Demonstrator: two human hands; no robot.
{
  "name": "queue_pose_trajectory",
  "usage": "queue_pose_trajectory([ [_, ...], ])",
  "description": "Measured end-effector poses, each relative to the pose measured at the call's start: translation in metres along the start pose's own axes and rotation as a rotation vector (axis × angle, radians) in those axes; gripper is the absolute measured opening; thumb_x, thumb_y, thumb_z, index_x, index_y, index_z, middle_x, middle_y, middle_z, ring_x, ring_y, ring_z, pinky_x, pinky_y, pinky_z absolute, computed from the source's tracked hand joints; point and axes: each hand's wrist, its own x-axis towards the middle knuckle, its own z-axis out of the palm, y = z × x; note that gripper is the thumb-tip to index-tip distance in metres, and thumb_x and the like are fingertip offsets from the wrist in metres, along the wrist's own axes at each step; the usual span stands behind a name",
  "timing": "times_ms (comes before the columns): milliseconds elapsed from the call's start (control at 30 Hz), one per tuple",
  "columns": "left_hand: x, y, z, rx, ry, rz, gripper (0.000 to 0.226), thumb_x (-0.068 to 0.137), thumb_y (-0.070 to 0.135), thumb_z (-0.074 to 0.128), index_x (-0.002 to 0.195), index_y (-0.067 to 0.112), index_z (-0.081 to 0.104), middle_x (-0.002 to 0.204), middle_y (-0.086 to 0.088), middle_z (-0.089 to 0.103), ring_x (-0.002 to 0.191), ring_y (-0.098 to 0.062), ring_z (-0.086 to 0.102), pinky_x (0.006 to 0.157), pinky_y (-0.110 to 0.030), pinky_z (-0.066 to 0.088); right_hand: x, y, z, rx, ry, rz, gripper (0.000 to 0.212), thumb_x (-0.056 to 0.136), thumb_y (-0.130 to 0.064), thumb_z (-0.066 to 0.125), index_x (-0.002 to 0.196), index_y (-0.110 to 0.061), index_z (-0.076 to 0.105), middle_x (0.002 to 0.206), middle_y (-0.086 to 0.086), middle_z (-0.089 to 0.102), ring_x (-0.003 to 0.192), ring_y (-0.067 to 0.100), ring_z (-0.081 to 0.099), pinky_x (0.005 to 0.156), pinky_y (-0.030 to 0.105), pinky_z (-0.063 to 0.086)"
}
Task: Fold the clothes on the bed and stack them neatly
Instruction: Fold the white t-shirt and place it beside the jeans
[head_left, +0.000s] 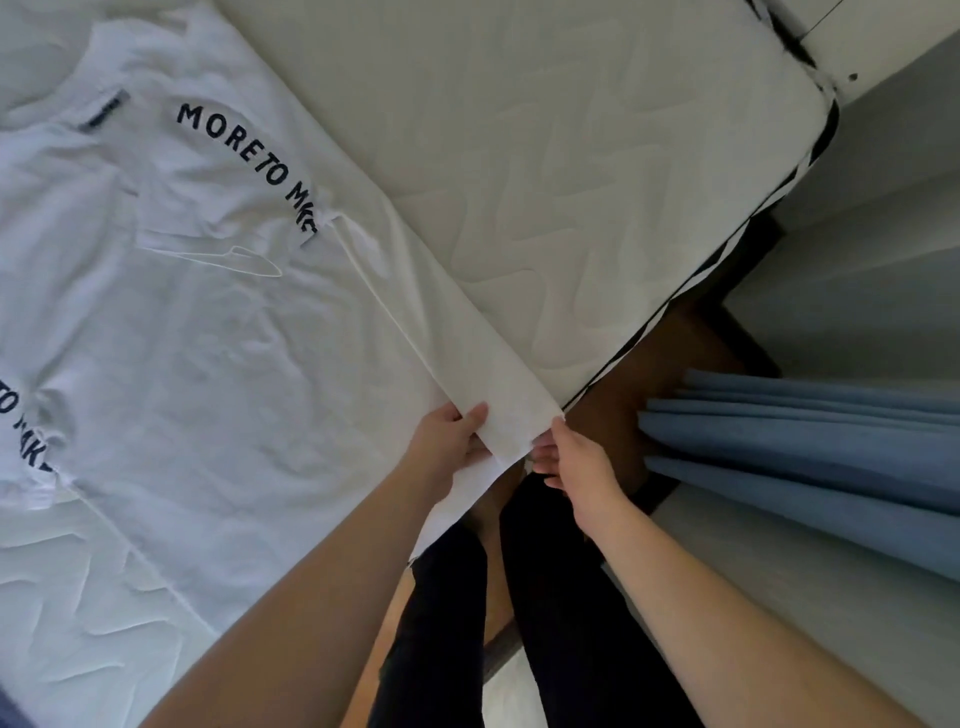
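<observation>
White T-shirt (208, 338) hem pinched by both hands (447, 436) (576, 462) at mattress (597, 182) edge, blue curtain (831, 457) beside.

White shirt (208, 322), dark lettering; blue curtain (810, 452).

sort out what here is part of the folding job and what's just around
Part of the job:
white t-shirt spread on the mattress
left hand and right hand, both gripping its hem

Just around:
blue curtain
white cabinet

Shirt (197, 338) cut off at left edge; lettering partly lost in folds; fingertips (540, 457) hidden behind hem.
</observation>
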Motion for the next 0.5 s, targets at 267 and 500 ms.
queue_pose_trajectory([
  [267, -0.014, -0.015, 0.0, -0.046, -0.124, -0.066, 0.021, 0.102, 0.02, 0.051, 0.116, 0.008, 0.062, 0.104, -0.009, 0.075, 0.097, -0.025, 0.072, 0.079, -0.032, 0.059, -0.011, -0.004, 0.006, 0.196, -0.048, 0.06, 0.04, 0.102, -0.047, 0.038, 0.099, -0.013, 0.06, 0.09, 0.012, 0.07, 0.076, 0.022, 0.068, 0.067, 0.029, 0.057],
  [500, -0.014, -0.013, 0.001, 0.124, -0.009, -0.064, 0.023, 0.099, 0.023, 0.058, 0.114, 0.008, 0.065, 0.105, -0.013, 0.074, 0.095, -0.025, 0.072, 0.078, -0.03, 0.06, -0.002, -0.004, 0.004, 0.53, -0.229, 0.119, 0.03, 0.099, -0.043, 0.049, 0.109, -0.018, 0.063, 0.108, 0.002, 0.072, 0.096, 0.012, 0.068, 0.078, 0.026, 0.052],
])
